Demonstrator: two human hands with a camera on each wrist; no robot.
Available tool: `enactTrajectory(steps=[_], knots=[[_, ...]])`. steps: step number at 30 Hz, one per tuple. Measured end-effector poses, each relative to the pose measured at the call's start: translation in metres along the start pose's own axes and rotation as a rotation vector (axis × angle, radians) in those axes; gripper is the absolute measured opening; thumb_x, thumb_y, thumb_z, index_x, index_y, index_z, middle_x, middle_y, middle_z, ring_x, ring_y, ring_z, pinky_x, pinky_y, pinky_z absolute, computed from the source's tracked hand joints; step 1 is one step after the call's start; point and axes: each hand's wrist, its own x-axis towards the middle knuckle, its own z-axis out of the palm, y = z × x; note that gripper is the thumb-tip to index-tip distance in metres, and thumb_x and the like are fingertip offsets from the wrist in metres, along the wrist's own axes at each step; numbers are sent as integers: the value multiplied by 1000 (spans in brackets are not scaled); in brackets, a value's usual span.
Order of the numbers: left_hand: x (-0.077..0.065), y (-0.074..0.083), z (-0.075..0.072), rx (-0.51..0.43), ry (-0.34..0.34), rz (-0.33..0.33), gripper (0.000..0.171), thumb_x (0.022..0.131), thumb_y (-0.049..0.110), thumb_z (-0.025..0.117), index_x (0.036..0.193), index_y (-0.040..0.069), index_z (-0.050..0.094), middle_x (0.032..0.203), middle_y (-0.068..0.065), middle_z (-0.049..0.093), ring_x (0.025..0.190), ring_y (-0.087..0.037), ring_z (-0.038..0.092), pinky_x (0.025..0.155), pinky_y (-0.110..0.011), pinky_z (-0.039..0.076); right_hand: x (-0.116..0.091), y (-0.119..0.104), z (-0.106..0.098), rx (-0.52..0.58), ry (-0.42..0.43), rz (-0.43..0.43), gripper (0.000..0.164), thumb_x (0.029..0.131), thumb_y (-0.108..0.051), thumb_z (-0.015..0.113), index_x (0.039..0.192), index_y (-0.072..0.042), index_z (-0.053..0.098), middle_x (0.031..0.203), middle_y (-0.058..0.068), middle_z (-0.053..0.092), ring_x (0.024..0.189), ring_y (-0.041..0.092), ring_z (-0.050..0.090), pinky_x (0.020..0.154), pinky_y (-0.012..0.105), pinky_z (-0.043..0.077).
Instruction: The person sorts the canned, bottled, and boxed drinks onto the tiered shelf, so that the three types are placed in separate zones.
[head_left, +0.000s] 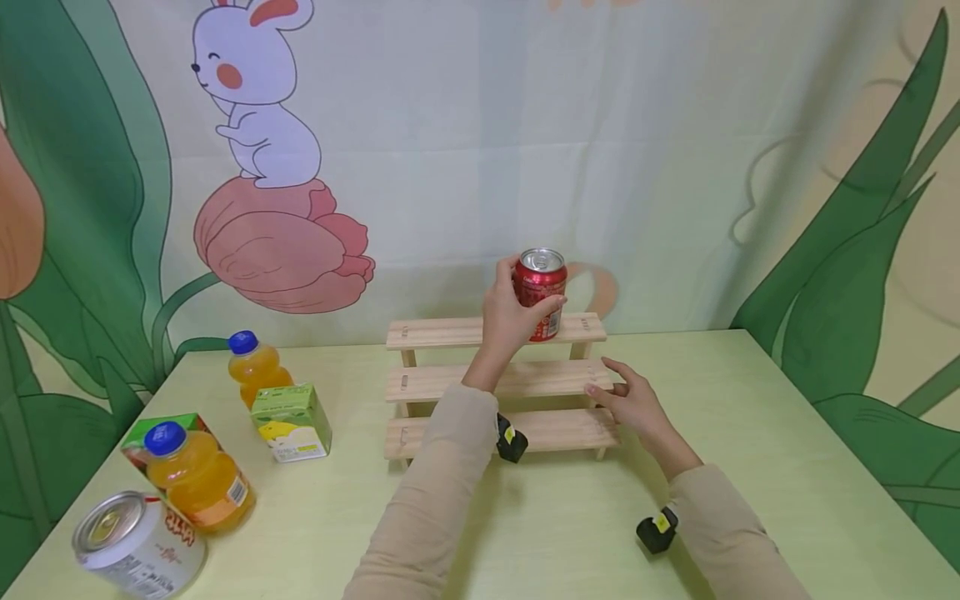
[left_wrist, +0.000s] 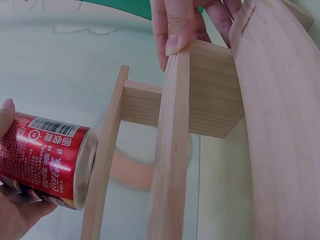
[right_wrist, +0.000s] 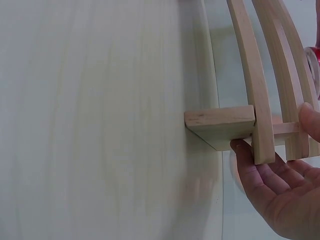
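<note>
A red Coca-Cola can point(head_left: 540, 282) is upright over the right part of the top step of a three-tier wooden rack point(head_left: 540, 380). My left hand point(head_left: 512, 312) grips this can from its left side, thumb across the front. In the left wrist view, the bottom of the can point(left_wrist: 42, 155) is right at the top board. My right hand point(head_left: 636, 404) holds the right end of the middle step, with its thumb point(right_wrist: 311, 120) on the board and the other fingers reaching beneath and behind it.
On the table's left side stand two orange juice bottles point(head_left: 258, 367) with blue caps, a green drink carton point(head_left: 291, 423), another carton point(head_left: 197, 423) partly hidden behind the nearer bottle, and a white can point(head_left: 161, 550). A printed curtain point(head_left: 420, 167) hangs behind the rack.
</note>
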Motion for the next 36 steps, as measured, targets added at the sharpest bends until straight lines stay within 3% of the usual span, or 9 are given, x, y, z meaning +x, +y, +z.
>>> enactTrajectory(steps=[8, 21, 28, 36], knots=[[1, 0, 1, -11, -5, 5, 72, 75, 26, 76, 131, 9, 34, 120, -9, 53, 108, -21, 52, 87, -34, 47, 1, 0, 1, -10, 3, 11, 65, 91, -25, 57, 143, -4, 24, 82, 13, 61, 57, 12, 48, 48, 25, 36], [2, 2, -3, -9, -44, -36, 74, 76, 25, 75, 133, 10, 31, 123, -9, 51, 111, -22, 50, 90, -35, 45, 1, -2, 3, -8, 2, 9, 65, 91, -26, 57, 142, -3, 24, 99, 23, 62, 70, 12, 57, 51, 23, 39], [1, 9, -11, 42, -108, -34, 77, 78, 23, 73, 137, 8, 27, 129, -10, 47, 117, -24, 46, 93, -38, 43, 2, -1, 3, 10, -3, 5, 65, 91, -25, 57, 143, -5, 25, 95, 24, 61, 66, 12, 57, 50, 23, 40], [-2, 17, -17, 37, -132, -37, 78, 80, 19, 70, 141, 4, 23, 131, -14, 44, 114, -26, 47, 91, -38, 45, -1, -2, -1, 4, 3, 3, 66, 91, -25, 57, 143, -3, 24, 97, 24, 61, 73, 14, 62, 51, 22, 41]])
